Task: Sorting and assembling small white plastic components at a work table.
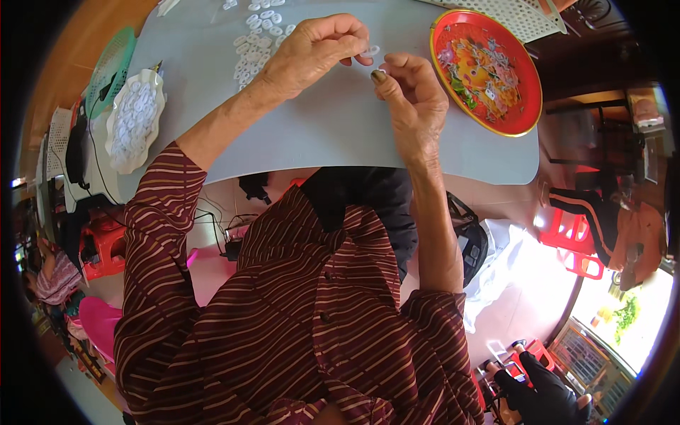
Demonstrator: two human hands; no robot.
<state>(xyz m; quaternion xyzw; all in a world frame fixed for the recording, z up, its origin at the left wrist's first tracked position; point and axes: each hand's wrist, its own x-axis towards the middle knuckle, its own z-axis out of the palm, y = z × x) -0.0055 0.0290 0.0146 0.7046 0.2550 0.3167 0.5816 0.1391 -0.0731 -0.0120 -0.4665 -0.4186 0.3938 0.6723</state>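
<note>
My left hand [322, 53] is raised over the grey table, thumb and fingers pinched on a small white oval plastic piece [370, 51]. Close by on its right, my right hand [416, 92] is closed in a pinch, thumb against the curled fingers. Something tiny and pale shows at its fingertips, too small to name. Many similar white oval pieces [249, 58] lie spread on the table beyond my left forearm. To the right of my right hand is a round red tray [522, 106] with a flower pattern, holding many small thin bits.
A white scalloped dish [115, 150] heaped with white pieces stands at the table's left edge, beside a green mesh basket [117, 60]. A white perforated basket [513, 18] is at the far right. Red stools [106, 244] and other people are around the table [312, 145].
</note>
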